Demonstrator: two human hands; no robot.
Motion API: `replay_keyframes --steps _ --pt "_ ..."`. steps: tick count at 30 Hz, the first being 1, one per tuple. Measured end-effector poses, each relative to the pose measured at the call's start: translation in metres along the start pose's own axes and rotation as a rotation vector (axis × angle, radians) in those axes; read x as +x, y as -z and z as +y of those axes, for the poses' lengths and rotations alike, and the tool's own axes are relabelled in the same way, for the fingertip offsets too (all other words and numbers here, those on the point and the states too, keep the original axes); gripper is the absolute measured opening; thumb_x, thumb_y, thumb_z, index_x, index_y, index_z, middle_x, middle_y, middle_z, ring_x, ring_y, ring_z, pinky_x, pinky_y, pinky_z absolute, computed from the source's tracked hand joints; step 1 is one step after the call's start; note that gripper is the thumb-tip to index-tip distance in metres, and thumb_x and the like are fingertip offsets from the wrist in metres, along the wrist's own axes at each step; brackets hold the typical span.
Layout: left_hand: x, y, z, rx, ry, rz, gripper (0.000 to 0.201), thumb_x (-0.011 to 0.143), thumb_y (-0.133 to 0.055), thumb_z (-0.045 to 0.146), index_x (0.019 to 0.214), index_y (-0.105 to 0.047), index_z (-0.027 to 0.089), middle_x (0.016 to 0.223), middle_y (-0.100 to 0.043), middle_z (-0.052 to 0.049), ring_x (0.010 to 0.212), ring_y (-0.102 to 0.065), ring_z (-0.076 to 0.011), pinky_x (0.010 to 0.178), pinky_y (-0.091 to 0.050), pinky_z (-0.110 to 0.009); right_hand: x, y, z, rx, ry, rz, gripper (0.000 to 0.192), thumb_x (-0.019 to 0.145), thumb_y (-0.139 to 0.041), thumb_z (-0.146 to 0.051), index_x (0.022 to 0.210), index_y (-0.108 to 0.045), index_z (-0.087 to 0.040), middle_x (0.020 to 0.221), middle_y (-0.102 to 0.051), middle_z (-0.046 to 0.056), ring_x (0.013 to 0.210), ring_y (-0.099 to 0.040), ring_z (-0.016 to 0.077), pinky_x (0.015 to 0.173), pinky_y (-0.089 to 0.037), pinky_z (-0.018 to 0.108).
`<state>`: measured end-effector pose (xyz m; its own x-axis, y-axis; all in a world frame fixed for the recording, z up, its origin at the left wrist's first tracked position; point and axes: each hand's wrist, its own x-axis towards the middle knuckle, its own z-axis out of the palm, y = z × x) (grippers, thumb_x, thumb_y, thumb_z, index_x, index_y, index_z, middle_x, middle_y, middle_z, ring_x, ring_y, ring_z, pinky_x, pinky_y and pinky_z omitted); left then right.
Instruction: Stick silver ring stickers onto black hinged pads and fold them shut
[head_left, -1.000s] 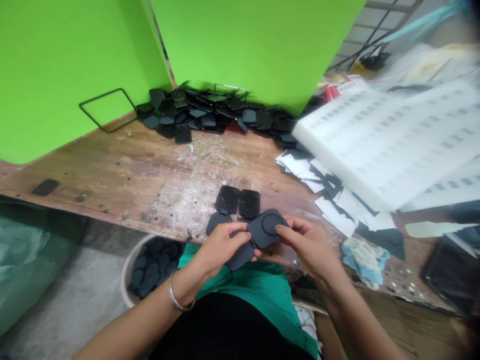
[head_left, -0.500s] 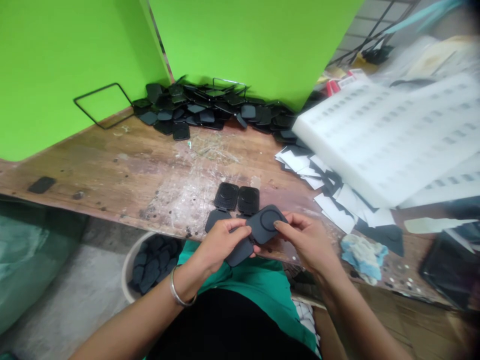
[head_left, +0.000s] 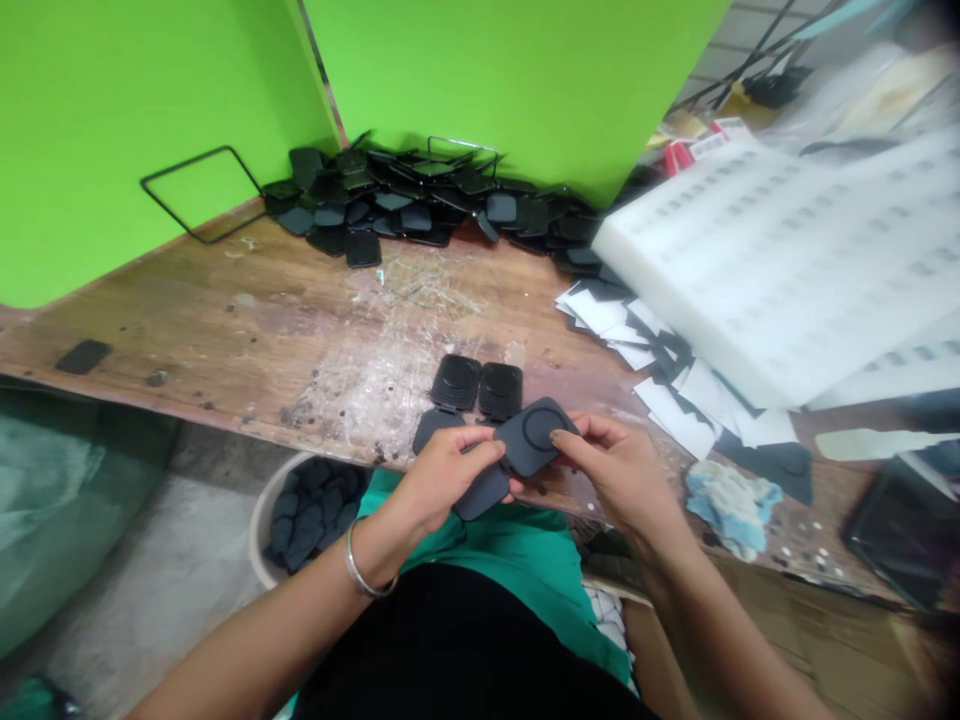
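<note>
Before us runs a scarred wooden bench [head_left: 247, 330] backed by bright green panels [head_left: 135, 110]. At its near edge our left hand [head_left: 435, 485] and right hand [head_left: 619, 470] meet over a dark square pad [head_left: 534, 435] with a ring moulded into its face. The right fingers [head_left: 574, 437] are closed on the pad's edge at 3 o'clock; the left fingers [head_left: 480, 458] pinch it at 9 o'clock, with a second dark piece [head_left: 484, 492] tucked under them. Just beyond the pad, at 11 o'clock, two ribbed black pads [head_left: 476, 385] lie side by side on the bench. A heap of black pads [head_left: 420, 205] fills the far corner at 12 o'clock. White foam trays [head_left: 780, 260] and white cards [head_left: 660, 370] crowd the bench at 2 o'clock, a blue cloth [head_left: 731, 505] lies at 3 o'clock, and a bucket [head_left: 264, 520] of dark pieces stands on the floor at 8 o'clock.
</note>
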<state>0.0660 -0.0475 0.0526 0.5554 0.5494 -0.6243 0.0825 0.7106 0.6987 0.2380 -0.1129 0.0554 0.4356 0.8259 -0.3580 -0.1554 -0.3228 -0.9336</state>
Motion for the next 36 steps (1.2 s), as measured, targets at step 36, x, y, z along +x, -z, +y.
replay_keyframes --steps 36 --pt "-0.0047 -0.0004 -0.0051 0.113 -0.185 0.076 0.032 0.077 -0.064 0.031 0.101 -0.075 0.013 0.060 -0.070 -0.002 0.051 -0.065 -0.0132 0.045 -0.048 -0.017 -0.0009 -0.0065 0.0055 -0.483 0.415 0.108 0.025 0.077 -0.063 -0.034 0.057 -0.057 -0.019 0.091 -0.068 0.009 0.082 -0.064 0.0202 0.074 -0.049 0.031"
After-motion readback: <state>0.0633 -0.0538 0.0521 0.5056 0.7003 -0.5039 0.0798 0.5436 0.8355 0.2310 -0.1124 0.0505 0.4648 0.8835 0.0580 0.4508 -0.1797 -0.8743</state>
